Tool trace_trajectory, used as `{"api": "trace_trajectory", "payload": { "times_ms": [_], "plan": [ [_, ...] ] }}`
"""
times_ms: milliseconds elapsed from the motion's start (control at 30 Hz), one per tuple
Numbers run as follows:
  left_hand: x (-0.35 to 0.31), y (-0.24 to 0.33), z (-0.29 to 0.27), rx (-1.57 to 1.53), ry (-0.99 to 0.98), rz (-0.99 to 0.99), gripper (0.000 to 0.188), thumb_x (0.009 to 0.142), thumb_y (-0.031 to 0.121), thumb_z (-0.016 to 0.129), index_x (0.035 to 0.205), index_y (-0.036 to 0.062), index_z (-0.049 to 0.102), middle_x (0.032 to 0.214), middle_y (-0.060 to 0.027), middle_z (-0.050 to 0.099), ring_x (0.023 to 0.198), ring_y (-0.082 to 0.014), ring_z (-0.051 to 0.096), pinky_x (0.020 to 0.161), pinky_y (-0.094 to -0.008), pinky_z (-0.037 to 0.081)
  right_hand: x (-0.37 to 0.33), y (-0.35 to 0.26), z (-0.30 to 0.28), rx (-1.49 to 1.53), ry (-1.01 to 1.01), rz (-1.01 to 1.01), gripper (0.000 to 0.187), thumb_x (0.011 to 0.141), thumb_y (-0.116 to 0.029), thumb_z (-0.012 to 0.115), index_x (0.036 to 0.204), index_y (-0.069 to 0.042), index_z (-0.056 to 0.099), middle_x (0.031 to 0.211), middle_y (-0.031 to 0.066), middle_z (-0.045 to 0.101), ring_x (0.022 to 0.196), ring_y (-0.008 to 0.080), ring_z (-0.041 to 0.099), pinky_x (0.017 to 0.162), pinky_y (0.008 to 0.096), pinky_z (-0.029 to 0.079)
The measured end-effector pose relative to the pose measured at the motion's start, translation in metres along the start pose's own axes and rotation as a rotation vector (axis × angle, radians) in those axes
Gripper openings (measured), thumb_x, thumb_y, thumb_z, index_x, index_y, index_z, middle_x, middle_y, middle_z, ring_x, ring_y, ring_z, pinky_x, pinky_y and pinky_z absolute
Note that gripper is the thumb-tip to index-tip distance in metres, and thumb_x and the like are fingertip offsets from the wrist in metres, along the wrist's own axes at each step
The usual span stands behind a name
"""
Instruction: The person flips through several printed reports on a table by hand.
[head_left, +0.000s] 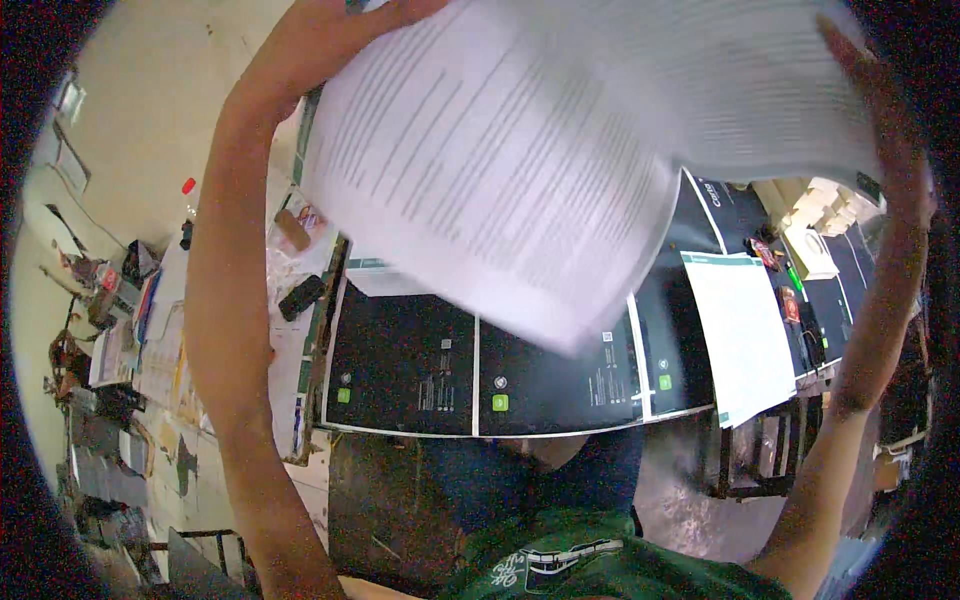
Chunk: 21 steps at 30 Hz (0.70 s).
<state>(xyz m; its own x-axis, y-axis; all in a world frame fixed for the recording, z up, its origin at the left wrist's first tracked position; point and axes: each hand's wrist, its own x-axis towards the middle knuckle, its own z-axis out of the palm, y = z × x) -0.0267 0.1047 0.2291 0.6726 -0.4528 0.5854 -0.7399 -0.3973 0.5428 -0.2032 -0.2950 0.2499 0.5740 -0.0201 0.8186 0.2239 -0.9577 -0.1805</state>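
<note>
Large white printed sheets (490,170) hang raised above the table, bent and blurred, covered in dense lines of text. My left hand (345,35) holds their upper left edge; its fingertips run behind the paper and out of the picture. At the far right my right hand (872,85) grips the opposite side, one finger lying over the paper's face. The sheets sag between both hands and hide much of the table. Below on the right, a stack of white sheets with a green top band (740,330) lies on the table, overhanging its front edge.
Black printed panels with white borders (555,400) cover the table. To the right are a green marker (793,275), small red packets (789,305) and a cream plastic piece (810,252). A black object (301,297) and a brown block (292,230) lie left, near cluttered papers.
</note>
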Motion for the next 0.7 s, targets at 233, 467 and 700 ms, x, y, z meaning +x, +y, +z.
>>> {"api": "trace_trajectory", "payload": {
  "times_ms": [233,467,700],
  "plan": [
    [-0.020,-0.014,-0.024,0.702,0.493,0.157,0.055,0.076,0.030,0.081,0.119,0.0004,0.064,0.107,-0.0195,0.069,0.105,-0.0357,0.063,0.097,-0.0417,0.047,0.020,-0.025,0.128,0.467,0.053,-0.178,0.021,0.094,-0.015,0.066,0.100,0.004,0.068,0.094,0.0118,0.072,0.085,0.0130,0.066,0.075,0.0284,0.055],
    [-0.048,-0.068,-0.011,0.795,0.395,0.223,0.042,0.076,0.016,0.075,0.115,0.0104,0.060,0.106,-0.0121,0.068,0.096,-0.0313,0.065,0.084,-0.0389,0.051,0.015,0.046,0.283,0.320,-0.097,-0.332,0.042,0.082,-0.012,0.069,0.123,-0.019,0.068,0.128,0.0085,0.063,0.119,0.0230,0.057,0.101,0.0349,0.046],
    [-0.156,-0.182,0.137,0.618,0.130,-0.019,0.038,0.064,-0.001,0.072,0.098,0.0091,0.059,0.097,-0.0093,0.063,0.093,-0.0323,0.060,0.081,-0.0435,0.045,-0.119,0.075,0.410,0.174,-0.313,0.015,0.063,0.078,-0.006,0.064,0.139,-0.007,0.048,0.135,0.0210,0.054,0.121,0.0405,0.052,0.106,0.0460,0.041]
  ]
}}
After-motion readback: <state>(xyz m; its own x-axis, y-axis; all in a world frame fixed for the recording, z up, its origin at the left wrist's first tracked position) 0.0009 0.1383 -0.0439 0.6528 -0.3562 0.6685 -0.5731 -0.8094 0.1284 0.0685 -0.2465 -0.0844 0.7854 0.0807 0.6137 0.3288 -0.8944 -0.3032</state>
